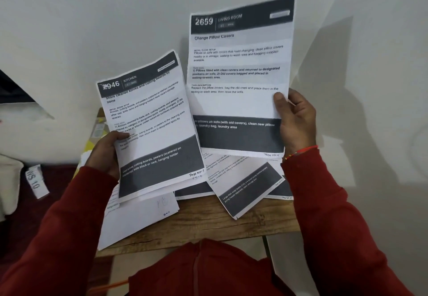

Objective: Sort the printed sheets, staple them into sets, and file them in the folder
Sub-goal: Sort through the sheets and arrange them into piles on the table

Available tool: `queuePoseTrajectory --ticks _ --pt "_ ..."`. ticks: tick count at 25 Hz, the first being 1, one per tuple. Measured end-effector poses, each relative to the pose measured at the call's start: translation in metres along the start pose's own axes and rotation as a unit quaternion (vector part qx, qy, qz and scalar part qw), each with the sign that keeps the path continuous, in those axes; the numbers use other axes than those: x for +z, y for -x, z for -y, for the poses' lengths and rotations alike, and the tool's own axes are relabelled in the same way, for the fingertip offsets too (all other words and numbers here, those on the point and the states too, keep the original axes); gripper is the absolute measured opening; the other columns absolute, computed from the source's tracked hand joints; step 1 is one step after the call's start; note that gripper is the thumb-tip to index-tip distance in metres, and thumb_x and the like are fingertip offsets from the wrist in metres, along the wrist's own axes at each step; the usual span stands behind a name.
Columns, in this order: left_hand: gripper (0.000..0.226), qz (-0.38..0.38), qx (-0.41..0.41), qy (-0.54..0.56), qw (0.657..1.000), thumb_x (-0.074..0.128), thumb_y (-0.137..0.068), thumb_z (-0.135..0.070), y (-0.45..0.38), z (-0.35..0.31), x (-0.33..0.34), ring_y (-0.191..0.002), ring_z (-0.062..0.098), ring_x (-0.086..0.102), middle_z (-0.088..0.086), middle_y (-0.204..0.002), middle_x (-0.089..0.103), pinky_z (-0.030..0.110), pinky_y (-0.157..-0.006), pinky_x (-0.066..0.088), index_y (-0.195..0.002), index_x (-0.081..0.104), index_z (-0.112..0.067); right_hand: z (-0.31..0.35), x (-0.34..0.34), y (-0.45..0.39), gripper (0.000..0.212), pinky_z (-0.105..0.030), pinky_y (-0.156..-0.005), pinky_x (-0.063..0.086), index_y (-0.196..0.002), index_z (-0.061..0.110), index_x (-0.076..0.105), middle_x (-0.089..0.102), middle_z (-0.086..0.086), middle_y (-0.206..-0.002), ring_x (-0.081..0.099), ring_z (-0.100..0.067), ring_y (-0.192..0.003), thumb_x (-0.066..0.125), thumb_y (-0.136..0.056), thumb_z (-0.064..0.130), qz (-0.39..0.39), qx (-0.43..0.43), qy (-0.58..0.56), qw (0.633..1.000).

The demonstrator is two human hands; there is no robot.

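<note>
My left hand [105,154], at centre left of the frame, is gripping a small stack of kitchen sheets [148,122]. My right hand [297,122] is pinching one living-room sheet [238,75] upright, centre right. Loose pages [243,187] are lying on the wooden table [203,224] below; sorting seems underway, with no stapler or folder visible.

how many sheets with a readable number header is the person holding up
2: the KITCHEN sheet tops a small stack in the left hand; the LIVING ROOM sheet is in the right hand. Sheets behind the KITCHEN one hide their headers.
</note>
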State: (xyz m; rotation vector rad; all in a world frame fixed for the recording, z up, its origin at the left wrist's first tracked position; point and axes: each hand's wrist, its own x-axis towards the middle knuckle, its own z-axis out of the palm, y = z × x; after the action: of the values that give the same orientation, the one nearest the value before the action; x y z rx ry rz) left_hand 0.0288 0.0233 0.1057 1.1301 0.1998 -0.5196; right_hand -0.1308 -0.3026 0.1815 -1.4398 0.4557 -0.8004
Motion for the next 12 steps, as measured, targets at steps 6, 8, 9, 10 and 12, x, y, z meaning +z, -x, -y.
queuePoseTrajectory --ticks 6,8,9,10,12 --pt "0.035 -0.019 -0.033 0.001 0.999 0.046 -0.087 -0.009 -0.002 0.004 -0.006 -0.089 0.023 0.07 0.006 -0.112 0.072 0.041 -0.083 0.057 -0.091 0.079 -0.02 -0.111 -0.046 -0.029 0.022 -0.04 -0.08 0.052 -0.102 0.014 0.071 0.073 -0.011 -0.096 0.067 -0.03 -0.091 0.062 -0.088 0.028 0.141 0.1 0.387 0.906" --pt "0.034 -0.028 -0.041 -0.004 0.999 0.045 -0.087 -0.01 0.0 0.005 -0.006 -0.084 0.022 0.071 0.006 -0.108 0.073 0.039 -0.077 0.06 -0.092 0.078 -0.018 -0.138 -0.053 -0.022 0.016 -0.032 -0.074 0.044 -0.096 0.01 0.07 0.07 -0.017 -0.099 0.064 -0.035 -0.095 0.061 -0.09 0.021 0.162 0.126 0.48 0.853" --pt "0.033 -0.031 -0.044 -0.009 0.999 0.046 -0.087 -0.01 0.0 0.006 -0.006 -0.083 0.023 0.071 0.006 -0.107 0.073 0.038 -0.075 0.06 -0.095 0.077 -0.018 -0.15 -0.055 -0.017 0.016 -0.032 -0.076 0.044 -0.096 0.008 0.069 0.068 -0.019 -0.103 0.062 -0.036 -0.099 0.06 -0.09 0.02 0.162 0.143 0.505 0.836" --pt "0.033 -0.035 -0.045 -0.016 0.998 0.047 -0.086 -0.01 0.001 0.007 -0.007 -0.085 0.024 0.071 0.007 -0.109 0.072 0.038 -0.075 0.06 -0.104 0.074 -0.017 -0.156 -0.056 -0.012 0.02 -0.034 -0.083 0.046 -0.1 0.009 0.069 0.065 -0.019 -0.11 0.058 -0.037 -0.106 0.06 -0.09 0.023 0.157 0.165 0.525 0.82" --pt "0.041 -0.038 -0.043 -0.028 0.998 0.05 -0.083 -0.011 0.0 0.01 -0.009 -0.091 0.026 0.069 0.008 -0.116 0.07 0.039 -0.08 0.059 -0.121 0.064 -0.015 -0.164 -0.054 -0.004 0.028 -0.042 -0.098 0.043 -0.112 0.014 0.067 0.058 -0.014 -0.122 0.049 -0.036 -0.117 0.061 -0.088 0.028 0.144 0.196 0.562 0.791"
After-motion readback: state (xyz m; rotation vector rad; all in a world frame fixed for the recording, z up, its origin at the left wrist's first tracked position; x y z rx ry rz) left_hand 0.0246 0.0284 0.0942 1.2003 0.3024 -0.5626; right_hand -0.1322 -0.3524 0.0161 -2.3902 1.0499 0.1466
